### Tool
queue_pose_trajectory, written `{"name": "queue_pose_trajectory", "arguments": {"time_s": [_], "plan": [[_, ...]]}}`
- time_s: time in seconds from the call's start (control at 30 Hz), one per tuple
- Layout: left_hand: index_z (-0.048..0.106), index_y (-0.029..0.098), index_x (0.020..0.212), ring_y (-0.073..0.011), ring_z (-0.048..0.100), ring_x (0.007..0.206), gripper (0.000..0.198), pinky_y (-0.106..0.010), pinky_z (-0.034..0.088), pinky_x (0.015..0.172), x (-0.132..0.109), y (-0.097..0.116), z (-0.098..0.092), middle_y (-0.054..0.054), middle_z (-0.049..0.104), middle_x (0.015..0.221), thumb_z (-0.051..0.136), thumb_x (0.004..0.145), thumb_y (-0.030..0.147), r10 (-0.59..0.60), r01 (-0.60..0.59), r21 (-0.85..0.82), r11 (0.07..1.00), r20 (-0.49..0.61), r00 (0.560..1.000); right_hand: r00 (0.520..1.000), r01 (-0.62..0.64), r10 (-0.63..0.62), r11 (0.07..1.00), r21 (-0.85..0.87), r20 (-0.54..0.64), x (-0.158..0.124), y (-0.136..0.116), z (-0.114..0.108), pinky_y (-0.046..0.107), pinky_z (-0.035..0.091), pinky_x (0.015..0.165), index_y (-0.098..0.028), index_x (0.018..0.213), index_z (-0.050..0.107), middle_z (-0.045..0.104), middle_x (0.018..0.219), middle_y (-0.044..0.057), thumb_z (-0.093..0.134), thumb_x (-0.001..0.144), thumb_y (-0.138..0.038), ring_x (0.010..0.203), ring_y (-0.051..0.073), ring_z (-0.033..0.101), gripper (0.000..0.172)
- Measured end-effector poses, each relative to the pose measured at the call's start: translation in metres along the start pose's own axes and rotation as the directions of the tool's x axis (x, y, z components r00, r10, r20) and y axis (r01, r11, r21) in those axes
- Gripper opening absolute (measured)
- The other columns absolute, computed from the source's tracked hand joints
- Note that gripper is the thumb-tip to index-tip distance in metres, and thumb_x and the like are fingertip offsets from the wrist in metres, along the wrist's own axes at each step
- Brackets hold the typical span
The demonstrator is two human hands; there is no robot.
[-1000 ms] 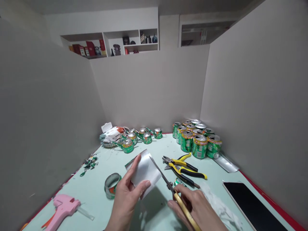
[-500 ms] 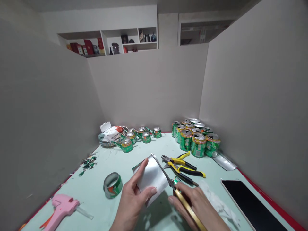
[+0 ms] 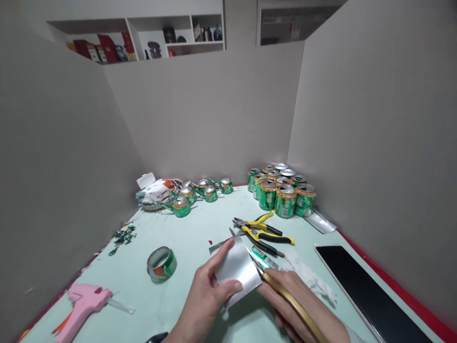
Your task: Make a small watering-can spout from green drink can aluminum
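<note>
My left hand [image 3: 210,290] pinches a silvery sheet of can metal [image 3: 238,267] between thumb and fingers, its bare inner side facing up. A green printed strip shows along its far left edge. In my right hand [image 3: 300,297] is a pair of gold-handled scissors [image 3: 282,288], the blades apart at the sheet's right edge. One blade passes behind the sheet, its tip poking out beyond the far edge. Just past the scissors lies a green piece of can [image 3: 263,258] on the table.
Yellow-black pliers [image 3: 264,233] lie beyond the sheet. Several cans [image 3: 285,202] stand back right; small cut-can pieces with handles [image 3: 182,207] stand back left. A green can ring [image 3: 162,265] and pink glue gun [image 3: 87,305] are left, a phone-like black slab [image 3: 367,290] right.
The view has tipped downward. Both hands have shifted slightly right with the sheet, and the scissor blades have spread from lying together along its edge to standing apart around it.
</note>
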State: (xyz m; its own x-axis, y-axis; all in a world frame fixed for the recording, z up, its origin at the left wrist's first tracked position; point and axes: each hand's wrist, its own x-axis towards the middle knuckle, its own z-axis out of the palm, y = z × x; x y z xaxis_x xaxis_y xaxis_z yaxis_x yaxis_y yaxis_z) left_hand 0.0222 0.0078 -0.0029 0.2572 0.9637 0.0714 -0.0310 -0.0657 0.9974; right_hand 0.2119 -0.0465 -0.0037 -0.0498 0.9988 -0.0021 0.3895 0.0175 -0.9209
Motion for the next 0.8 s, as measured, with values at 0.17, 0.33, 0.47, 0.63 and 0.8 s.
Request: {"name": "queue_pose_trajectory", "arguments": {"time_s": [0.17,0.33,0.47,0.63,0.8], "plan": [[0.065,0.024,0.127,-0.0295,0.057,0.120,0.063,-0.034,0.045,0.097,0.001,0.000,-0.001,-0.006,0.061,0.138,0.078,0.066,0.023,-0.013,0.012,0.013,1.000,0.092,0.996,0.915,-0.382,0.357,0.917,0.115,0.187,0.000,-0.002,-0.007,0.013,0.028,0.027,-0.023,0.078,0.046,0.044,0.049,-0.010,0.052,0.087,-0.058,0.031,0.005,0.036,0.036],[0.067,0.023,0.119,-0.0264,0.060,0.105,0.051,-0.030,0.046,0.082,0.000,0.008,-0.009,-0.007,0.064,0.129,0.073,0.068,0.024,-0.091,0.090,0.014,0.996,0.147,0.985,0.977,-0.205,0.167,0.905,0.373,0.131,0.004,-0.007,-0.024,0.016,0.034,0.035,-0.022,0.081,0.045,0.044,0.054,-0.011,0.059,0.085,-0.052,0.039,0.006,0.039,0.033],[0.069,0.022,0.102,-0.0206,0.059,0.088,0.034,-0.025,0.043,0.069,-0.003,0.013,-0.007,-0.004,0.067,0.111,0.072,0.069,0.025,-0.132,0.149,-0.036,0.988,0.302,0.944,0.997,0.076,-0.081,0.942,0.326,0.001,0.015,-0.020,-0.027,0.024,0.048,0.056,-0.021,0.099,0.047,0.057,0.073,-0.005,0.068,0.078,-0.039,0.059,0.012,0.056,0.035],[0.066,0.019,0.090,-0.0128,0.048,0.068,0.017,-0.021,0.035,0.058,-0.008,0.022,-0.005,0.000,0.060,0.087,0.067,0.073,0.020,-0.161,0.178,0.004,0.984,0.450,0.879,0.960,0.281,-0.281,0.959,-0.029,0.011,0.028,-0.036,-0.015,0.025,0.048,0.060,-0.021,0.102,0.048,0.064,0.088,0.001,0.063,0.079,-0.028,0.065,0.014,0.060,0.029],[0.067,0.017,0.083,-0.0099,0.042,0.059,0.012,-0.021,0.031,0.053,-0.007,0.023,-0.010,0.001,0.058,0.081,0.068,0.070,0.018,-0.156,0.159,0.032,0.987,0.454,0.877,0.921,0.370,-0.388,0.902,-0.221,-0.042,0.036,-0.034,0.002,0.024,0.039,0.056,-0.022,0.089,0.051,0.061,0.069,-0.004,0.056,0.075,-0.010,0.059,0.014,0.054,0.019]]}}
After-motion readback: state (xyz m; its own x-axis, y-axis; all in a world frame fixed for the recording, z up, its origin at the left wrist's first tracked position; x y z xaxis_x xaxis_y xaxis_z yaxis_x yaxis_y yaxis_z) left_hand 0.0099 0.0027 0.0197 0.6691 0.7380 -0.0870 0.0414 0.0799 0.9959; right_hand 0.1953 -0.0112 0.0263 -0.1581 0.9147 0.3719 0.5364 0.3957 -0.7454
